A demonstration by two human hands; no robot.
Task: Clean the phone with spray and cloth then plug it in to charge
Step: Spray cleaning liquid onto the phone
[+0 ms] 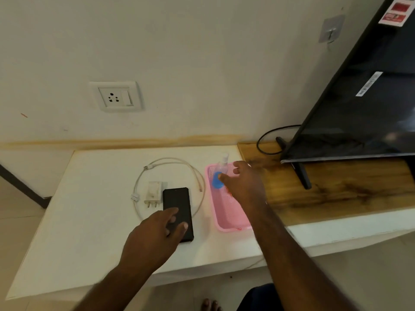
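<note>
A black phone (177,203) lies flat on the white table (89,221). My left hand (155,234) rests over its near end with fingers spread, touching it without gripping. A white charger plug (153,193) lies just left of the phone, and a white cable (170,162) loops around both. A clear spray bottle (223,163) with a blue label stands in the far end of a pink basket (229,218). My right hand (243,182) hovers open over the basket, fingers beside the bottle, not gripping it. Something orange shows in the basket under my hand.
A white wall socket (115,96) with a switch sits on the wall above the table's far left. A black television (359,97) stands on a wooden top (336,189) to the right, its black cord (267,140) curling behind. My foot shows below the table edge.
</note>
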